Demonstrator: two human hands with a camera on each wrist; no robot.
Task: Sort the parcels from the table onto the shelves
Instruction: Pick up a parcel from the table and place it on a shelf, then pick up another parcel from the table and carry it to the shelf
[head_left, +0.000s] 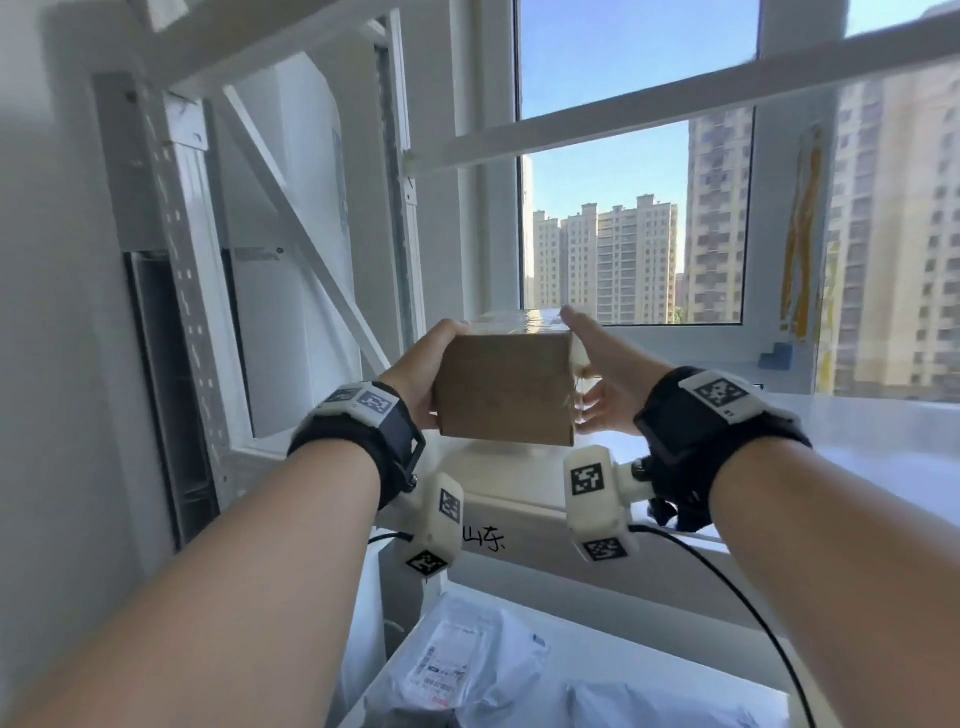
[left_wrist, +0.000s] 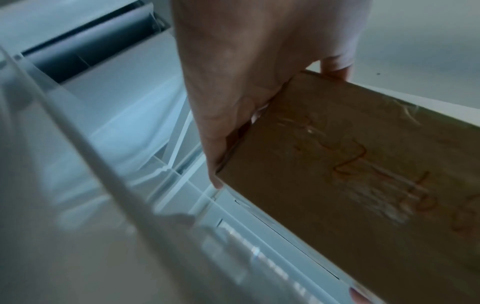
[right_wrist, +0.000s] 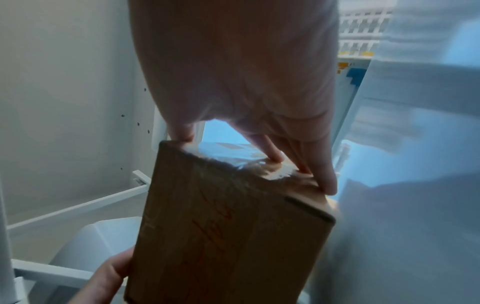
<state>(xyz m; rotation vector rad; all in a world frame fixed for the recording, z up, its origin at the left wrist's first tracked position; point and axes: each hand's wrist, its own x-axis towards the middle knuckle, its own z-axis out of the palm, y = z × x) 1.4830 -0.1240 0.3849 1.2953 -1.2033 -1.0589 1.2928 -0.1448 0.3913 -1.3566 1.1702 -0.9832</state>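
Below the grip, grey plastic mailer bags with printed labels (head_left: 467, 670) lie on the white counter (head_left: 649, 660). Above them, the left hand (head_left: 423, 371) and the right hand (head_left: 605, 379) clasp a brown cardboard box with clear tape on top (head_left: 506, 389) between them, one hand on each end, fingers curled round its edges; red handwriting (left_wrist: 363, 164) marks its underside. The box hangs in the air over a white metal shelf board (head_left: 519, 499) bearing black handwritten characters. Left of the grip stands the shelf's perforated upright (head_left: 182, 270). Beyond the box, a window (head_left: 623, 208) shows tall apartment blocks.
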